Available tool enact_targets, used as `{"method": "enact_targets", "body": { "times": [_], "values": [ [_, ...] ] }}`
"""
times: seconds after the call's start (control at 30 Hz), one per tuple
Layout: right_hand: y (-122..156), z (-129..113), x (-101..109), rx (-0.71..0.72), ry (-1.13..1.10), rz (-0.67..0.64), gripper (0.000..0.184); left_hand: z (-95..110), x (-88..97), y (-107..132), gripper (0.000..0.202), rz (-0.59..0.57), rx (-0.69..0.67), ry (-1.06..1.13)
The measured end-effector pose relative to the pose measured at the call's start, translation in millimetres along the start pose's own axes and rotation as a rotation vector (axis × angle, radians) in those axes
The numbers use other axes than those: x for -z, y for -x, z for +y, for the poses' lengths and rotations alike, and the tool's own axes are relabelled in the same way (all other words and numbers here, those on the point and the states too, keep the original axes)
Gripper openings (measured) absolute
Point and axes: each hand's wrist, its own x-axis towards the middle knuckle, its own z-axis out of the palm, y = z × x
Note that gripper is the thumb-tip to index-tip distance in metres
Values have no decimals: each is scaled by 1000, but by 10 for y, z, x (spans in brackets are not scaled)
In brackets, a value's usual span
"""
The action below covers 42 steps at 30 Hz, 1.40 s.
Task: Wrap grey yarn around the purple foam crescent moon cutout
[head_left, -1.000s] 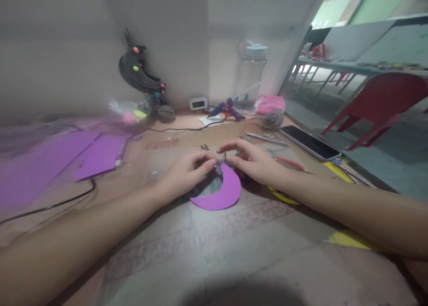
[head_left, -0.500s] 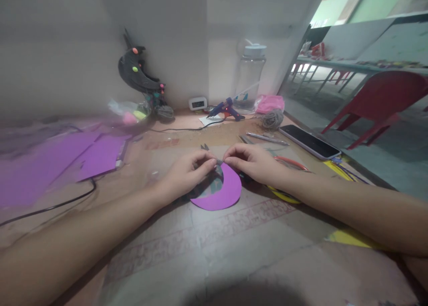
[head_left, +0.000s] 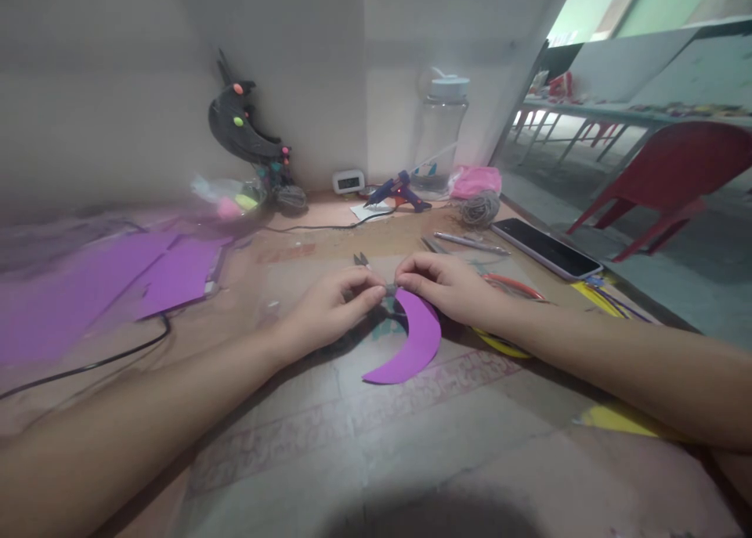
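A purple crescent-shaped cutout (head_left: 414, 342) hangs over the middle of the table from the fingertips of my right hand (head_left: 440, 283). That hand is closed, thumb and index finger pinching near the crescent's upper tip. My left hand (head_left: 346, 303) is closed in a pinch just left of the tip; a small greyish bit shows between the two hands, too unclear to name. Pointed grey blades (head_left: 361, 260) stick out behind my left fingers. More blades (head_left: 432, 245) lie behind my right hand, and an orange-red handle (head_left: 514, 286) shows past my right wrist.
Purple sheets (head_left: 158, 279) and a black cord (head_left: 117, 359) lie at left. At the back are a dark crescent ornament (head_left: 235, 131), a small clock (head_left: 348, 182), a glue gun (head_left: 396, 192), a bottle (head_left: 443, 131) and grey yarn (head_left: 479, 207). A pen (head_left: 473, 244) and phone (head_left: 546, 248) lie at right.
The purple crescent has swung to the right and turned, its lower tip now pointing down-left. Both hands have shifted slightly right, still pinched close together.
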Motion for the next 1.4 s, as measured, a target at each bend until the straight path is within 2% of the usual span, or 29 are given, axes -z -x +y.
{"method": "enact_targets", "body": {
  "times": [0.13, 0.3, 0.43, 0.5, 0.57, 0.7, 0.77, 0.83, 0.9, 1.0, 1.03, 1.1, 1.17, 1.23, 1.3, 1.4],
  "values": [
    [0, 4, -4, 2, -24, -15, 18, -5, -4, 6, 25, -3, -15, -16],
    [8, 48, -18, -33, -94, -8, 20, 7, -14, 7, 24, 4, 31, 47],
    [2, 62, -16, -32, -257, 100, 23, 11, -22, 4, 24, 95, 77, 96],
    [4, 43, -4, -25, -248, 121, 22, 14, -18, 2, 24, 161, 110, 128],
    [14, 12, 6, -43, -217, 92, 25, 26, -5, 2, 24, 223, 123, 127],
    [38, -27, 1, -99, -265, -48, 25, 57, 23, 11, 25, 349, 111, 52],
    [43, -25, -13, -100, -270, -114, 22, 54, 25, 17, 24, 381, 109, 43],
    [46, -18, -26, -87, -231, -121, 18, 37, 16, 20, 23, 388, 93, 49],
    [52, -15, -32, -70, -183, -25, 12, 16, 4, 19, 24, 427, 62, 24],
    [70, -12, -22, 68, -71, 255, 10, 9, -6, 16, 30, 526, 42, -70],
    [78, -9, -16, 134, -23, 328, 11, 16, -7, 15, 24, 508, 49, -77],
    [96, -1, -8, 232, 75, 375, 14, 39, -7, 16, 19, 341, 64, -8],
    [111, 6, -9, 260, 162, 313, 16, 63, -12, 22, 22, 109, 54, 81],
    [121, 8, -19, 259, 259, 213, 17, 81, -19, 33, 27, -42, 13, 97],
    [124, 5, -31, 266, 340, 126, 16, 88, -28, 46, 29, -98, -47, 47],
    [122, -6, -39, 316, 387, 54, 13, 79, -36, 56, 29, -116, -81, -33]
  ]
}}
